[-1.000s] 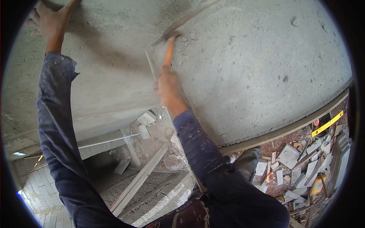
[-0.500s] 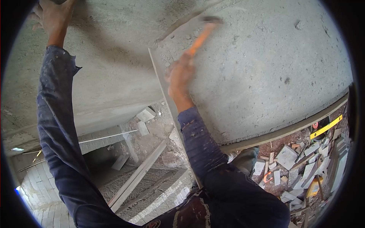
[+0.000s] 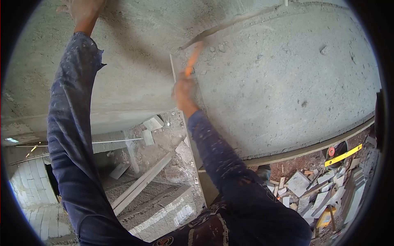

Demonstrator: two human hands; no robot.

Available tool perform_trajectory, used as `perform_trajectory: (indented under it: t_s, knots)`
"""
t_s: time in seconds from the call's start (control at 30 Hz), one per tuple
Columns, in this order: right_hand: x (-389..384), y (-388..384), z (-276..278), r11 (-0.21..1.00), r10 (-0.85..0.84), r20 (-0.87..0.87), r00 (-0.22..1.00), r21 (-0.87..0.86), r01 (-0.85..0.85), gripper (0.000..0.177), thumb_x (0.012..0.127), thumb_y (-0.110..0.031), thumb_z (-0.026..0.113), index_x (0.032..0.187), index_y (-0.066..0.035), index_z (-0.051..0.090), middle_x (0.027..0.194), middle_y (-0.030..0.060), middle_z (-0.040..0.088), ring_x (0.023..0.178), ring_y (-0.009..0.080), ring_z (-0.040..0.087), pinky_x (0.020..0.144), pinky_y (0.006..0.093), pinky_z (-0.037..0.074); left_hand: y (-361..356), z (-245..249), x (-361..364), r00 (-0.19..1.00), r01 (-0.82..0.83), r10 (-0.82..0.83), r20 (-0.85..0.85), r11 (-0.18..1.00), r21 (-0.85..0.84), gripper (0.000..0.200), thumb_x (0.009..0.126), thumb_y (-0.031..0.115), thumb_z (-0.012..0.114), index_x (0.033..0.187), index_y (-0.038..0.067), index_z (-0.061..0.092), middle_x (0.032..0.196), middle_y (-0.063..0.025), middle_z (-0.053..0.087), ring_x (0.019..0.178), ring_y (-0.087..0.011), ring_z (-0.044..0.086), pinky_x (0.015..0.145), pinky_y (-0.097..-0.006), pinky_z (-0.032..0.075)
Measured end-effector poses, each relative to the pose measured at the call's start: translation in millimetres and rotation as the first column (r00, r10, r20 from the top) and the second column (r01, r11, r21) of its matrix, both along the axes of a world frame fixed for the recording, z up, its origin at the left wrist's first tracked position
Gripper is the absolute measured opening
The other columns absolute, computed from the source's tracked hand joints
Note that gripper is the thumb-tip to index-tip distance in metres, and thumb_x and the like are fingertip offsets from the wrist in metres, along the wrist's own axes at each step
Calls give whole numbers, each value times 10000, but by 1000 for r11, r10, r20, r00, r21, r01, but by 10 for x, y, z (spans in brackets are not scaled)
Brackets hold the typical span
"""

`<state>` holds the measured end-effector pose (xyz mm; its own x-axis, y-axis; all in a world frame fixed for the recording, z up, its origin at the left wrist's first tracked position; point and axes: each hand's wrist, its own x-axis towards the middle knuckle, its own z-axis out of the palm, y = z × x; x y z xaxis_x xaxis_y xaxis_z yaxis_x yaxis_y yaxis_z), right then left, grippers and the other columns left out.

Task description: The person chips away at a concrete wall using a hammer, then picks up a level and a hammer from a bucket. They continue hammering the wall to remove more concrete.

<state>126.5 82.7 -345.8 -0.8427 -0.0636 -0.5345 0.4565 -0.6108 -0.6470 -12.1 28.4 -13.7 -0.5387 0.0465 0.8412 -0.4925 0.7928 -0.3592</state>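
Left hand point(image 3: 87, 10) at the concrete wall point(image 3: 135, 82); fingers cropped, can't tell their spread. My right hand point(image 3: 184, 91) is clamped round the orange-handled tool point(image 3: 191, 62), blurred end near the groove point(image 3: 215, 29). Glancing swing could chip the slab edge. Versus half-second ago: tool's swung back left, groovewards.

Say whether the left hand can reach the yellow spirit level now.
Probably not: the left hand is at upper left, the yellow spirit level at lower right, with the right hand and concrete between.
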Motion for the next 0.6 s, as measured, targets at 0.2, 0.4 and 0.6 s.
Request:
perform_trajectory:
  t_s: [0.2, 0.4, 0.6]
  knots:
    - [-28, 397, 289, 897, 328, 244, 912, -382, -220, 327, 1031, -426, 483, 913, -130, 408, 596, -40, 332, 432, 81, 361, 371, 269, 285, -98, -7, 22, 1000, 8, -7, 26, 998, -61, 1274, 599, 402, 918, 1573, 87, 161, 1637, -218, 64, 1511, -399, 41, 1218, -525, 152]
    - [-194, 473, 360, 754, 628, 159, 762, -368, -544, 405, 1036, -445, 445, 868, -77, 419, 579, 0, 393, 407, 132, 411, 360, 297, 353, -163, 0, -29, 999, 53, -53, 5, 998, -37, 1315, 563, 407, 932, 1577, 106, 151, 1640, -209, 63, 1507, -419, 26, 1214, -548, 139]
    - [-209, 541, 341, 689, 720, 232, 655, -358, -630, 349, 1036, -388, 478, 809, -134, 404, 590, -49, 314, 405, 72, 305, 349, 263, 227, -158, 0, 12, 999, 29, -29, 43, 999, -15, 1328, 559, 417, 934, 1581, 123, 138, 1647, -192, 24, 1510, -411, -18, 1220, -549, 89]
